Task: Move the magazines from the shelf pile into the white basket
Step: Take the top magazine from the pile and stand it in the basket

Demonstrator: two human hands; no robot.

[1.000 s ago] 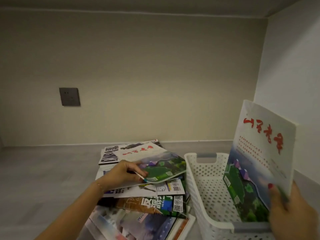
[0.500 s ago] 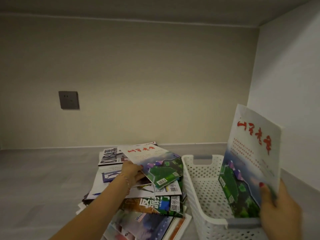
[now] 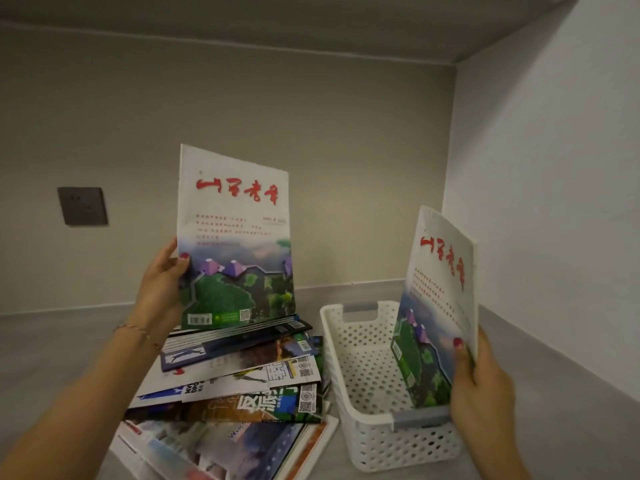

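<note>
A loose pile of magazines (image 3: 242, 382) lies on the grey shelf, left of a white perforated basket (image 3: 360, 375). My left hand (image 3: 161, 289) grips a white magazine with red title and green landscape (image 3: 235, 244) by its left edge, held upright above the pile. My right hand (image 3: 481, 386) grips a second magazine of the same cover (image 3: 436, 299) at its lower right corner. That one stands upright inside the basket against its right side, bottom edge low in the basket.
The shelf's back wall carries a dark socket plate (image 3: 82, 206) at the left. A white side wall (image 3: 554, 202) runs close along the basket's right. Bare grey shelf surface (image 3: 52, 341) stretches left of the pile.
My left hand has lifted the top magazine off the pile and raised it upright. The magazine in my right hand has sunk lower into the basket.
</note>
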